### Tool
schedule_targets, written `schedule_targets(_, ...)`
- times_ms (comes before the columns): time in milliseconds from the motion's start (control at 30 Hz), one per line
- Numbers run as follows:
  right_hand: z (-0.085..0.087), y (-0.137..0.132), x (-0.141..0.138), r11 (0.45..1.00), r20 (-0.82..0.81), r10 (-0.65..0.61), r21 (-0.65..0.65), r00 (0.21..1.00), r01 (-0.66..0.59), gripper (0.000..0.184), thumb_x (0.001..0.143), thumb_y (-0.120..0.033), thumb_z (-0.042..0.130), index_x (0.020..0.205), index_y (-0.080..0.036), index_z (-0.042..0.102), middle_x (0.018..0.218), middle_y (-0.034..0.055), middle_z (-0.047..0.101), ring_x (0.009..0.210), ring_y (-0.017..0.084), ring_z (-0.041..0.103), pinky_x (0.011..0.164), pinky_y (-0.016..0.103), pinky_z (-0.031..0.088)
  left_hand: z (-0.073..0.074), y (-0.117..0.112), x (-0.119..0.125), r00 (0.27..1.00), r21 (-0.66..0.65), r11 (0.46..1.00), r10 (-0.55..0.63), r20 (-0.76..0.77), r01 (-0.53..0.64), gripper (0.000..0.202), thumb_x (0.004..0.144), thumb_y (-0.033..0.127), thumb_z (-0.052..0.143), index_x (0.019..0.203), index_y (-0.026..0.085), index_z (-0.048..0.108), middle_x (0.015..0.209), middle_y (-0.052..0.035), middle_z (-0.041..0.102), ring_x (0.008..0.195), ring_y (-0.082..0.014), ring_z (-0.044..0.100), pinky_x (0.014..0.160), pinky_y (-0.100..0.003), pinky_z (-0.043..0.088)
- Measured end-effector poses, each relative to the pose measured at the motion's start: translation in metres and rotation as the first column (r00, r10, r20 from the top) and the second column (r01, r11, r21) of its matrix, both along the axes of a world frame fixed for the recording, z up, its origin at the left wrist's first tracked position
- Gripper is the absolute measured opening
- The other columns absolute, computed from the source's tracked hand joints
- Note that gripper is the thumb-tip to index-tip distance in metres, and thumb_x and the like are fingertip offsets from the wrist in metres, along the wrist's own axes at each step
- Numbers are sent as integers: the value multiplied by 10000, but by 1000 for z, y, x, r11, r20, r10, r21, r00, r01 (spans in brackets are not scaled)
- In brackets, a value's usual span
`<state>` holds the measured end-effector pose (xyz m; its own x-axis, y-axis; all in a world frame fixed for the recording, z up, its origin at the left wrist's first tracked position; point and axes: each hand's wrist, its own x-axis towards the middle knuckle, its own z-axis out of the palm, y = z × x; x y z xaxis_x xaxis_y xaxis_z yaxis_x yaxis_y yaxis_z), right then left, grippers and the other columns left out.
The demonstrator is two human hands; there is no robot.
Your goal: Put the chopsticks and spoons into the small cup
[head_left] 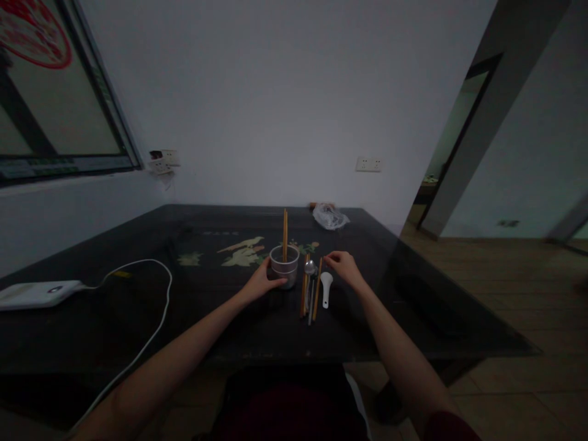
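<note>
My left hand (261, 280) is curled around the side of a metal cup (285, 269) standing on the table. A pair of wooden chopsticks (285, 229) rises upright out of the cup. To its right lies a row of utensils: more wooden chopsticks (303, 294), metal spoons (310, 267) with their bowls away from me, and a white soup spoon (326, 288). My right hand (343, 264) is closed in a pinch at the far end of a single wooden chopstick (317, 291), just left of the white spoon.
The dark table (220, 331) carries a bird-and-flower picture. A clear plastic bag (329, 217) lies at its back edge by the wall. On the left rests a white power bank (39, 294) with a white cable (168, 288) looping over the table's front edge.
</note>
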<state>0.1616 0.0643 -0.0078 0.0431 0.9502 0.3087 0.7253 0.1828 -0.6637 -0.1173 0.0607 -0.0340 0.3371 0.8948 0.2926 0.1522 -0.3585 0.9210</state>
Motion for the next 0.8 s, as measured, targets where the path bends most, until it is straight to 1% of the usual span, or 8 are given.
schedule_targets(100, 0, -1, -2, 1000, 15, 5, -19, 1000, -5, 210, 793, -296, 572, 790, -155, 727, 740, 61, 719, 690, 170, 642, 591, 236, 404, 3, 0, -1, 999, 29, 999, 39, 13, -39, 815, 626, 303, 776, 1323, 173, 375, 1346, -165, 477, 1244, -286, 468, 1003, -435, 423)
schedule_targets(267, -2, -1, -2, 999, 28, 13, -34, 1000, -12, 190, 790, -278, 584, 798, -159, 732, 762, 63, 725, 699, 170, 649, 589, 236, 406, 15, 0, -8, 975, 203, 956, 191, 110, -210, 679, 727, 348, 693, 1317, 230, 378, 1301, -115, 492, 1228, -236, 473, 997, -382, 423)
schedule_targets(367, -3, -1, -1, 999, 32, -5, -45, 999, 7, 173, 782, -277, 599, 801, -170, 734, 769, 61, 729, 697, 169, 651, 595, 234, 414, 25, -3, -17, 948, 360, 878, 274, 164, -316, 502, 800, 348, 610, 1255, 229, 434, 1204, -91, 539, 1126, -206, 538, 967, -372, 439)
schedule_targets(467, -3, -1, 0, 998, 48, -16, -56, 999, 19, 163, 776, -278, 615, 825, -179, 734, 798, 61, 733, 725, 173, 659, 617, 234, 426, 38, -16, -23, 932, 550, 758, 342, 123, -351, 314, 828, 307, 564, 1125, 212, 525, 1078, -67, 580, 990, -186, 580, 909, -355, 459)
schedule_targets(567, -3, 0, 0, 998, 69, -25, -59, 997, 29, 160, 778, -276, 622, 838, -181, 735, 823, 69, 735, 756, 180, 665, 640, 237, 432, 50, -36, -17, 948, 649, 716, 316, 29, -258, 205, 838, 278, 531, 1023, 193, 561, 926, -43, 607, 832, -165, 596, 822, -327, 478)
schedule_targets(667, -2, -1, 0, 998, 82, -35, -57, 996, 40, 158, 782, -268, 614, 828, -180, 737, 828, 75, 736, 773, 183, 667, 651, 237, 434, 58, -57, 5, 966, 555, 831, 124, -225, 22, 259, 849, 289, 500, 1086, 196, 545, 867, -30, 633, 688, -140, 595, 690, -273, 484)
schedule_targets(733, -2, -2, 1, 997, 86, -42, -56, 995, 47, 161, 787, -263, 607, 828, -178, 738, 834, 74, 737, 784, 181, 666, 660, 236, 435, 61, -67, 26, 883, 386, 891, -34, -468, 239, 287, 854, 300, 498, 1122, 211, 551, 799, -12, 643, 630, -136, 590, 652, -256, 469)
schedule_targets(800, -1, -2, 0, 997, 100, -42, -61, 994, 48, 161, 790, -260, 607, 833, -178, 738, 839, 71, 736, 791, 178, 664, 663, 233, 431, 60, -72, 49, 772, 267, 908, -89, -629, 322, 246, 849, 312, 516, 1065, 214, 585, 765, -20, 652, 660, -162, 614, 680, -266, 467)
